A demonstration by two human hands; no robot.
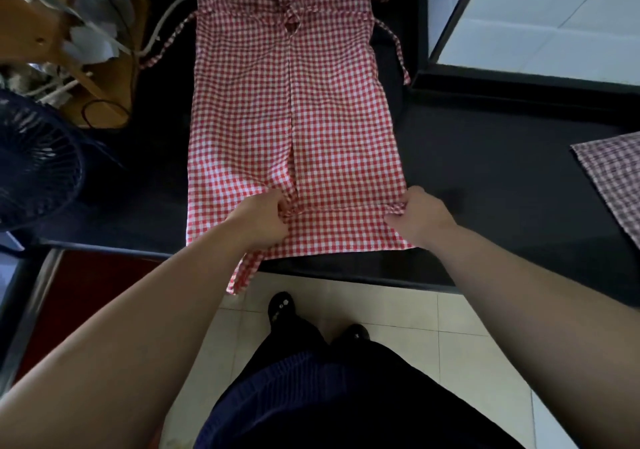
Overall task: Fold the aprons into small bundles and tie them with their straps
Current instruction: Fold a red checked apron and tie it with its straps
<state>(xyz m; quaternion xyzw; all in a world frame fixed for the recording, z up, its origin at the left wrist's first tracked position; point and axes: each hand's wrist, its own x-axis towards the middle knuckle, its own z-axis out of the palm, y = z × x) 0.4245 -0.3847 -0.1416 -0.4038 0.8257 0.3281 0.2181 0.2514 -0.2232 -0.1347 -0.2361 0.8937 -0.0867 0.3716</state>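
Note:
A red-and-white checked apron (332, 109) lies lengthwise on a black counter (485, 157), its two side flaps folded in to meet along the middle. A strap (343, 208) runs across its near end, stretched between my hands. My left hand (261, 218) grips the strap's left part near the centre seam, and the loose end (242, 272) hangs over the counter's front edge. My right hand (420, 214) pinches the strap at the apron's right edge. More straps trail off at the far left (166, 44) and far right (398, 50).
A second checked cloth (613, 178) lies at the counter's right edge. A dark fan (34, 161) stands at the left, with wooden pieces, papers and cables (86, 43) behind it. The tiled floor (450, 337) and my feet are below the counter's front edge.

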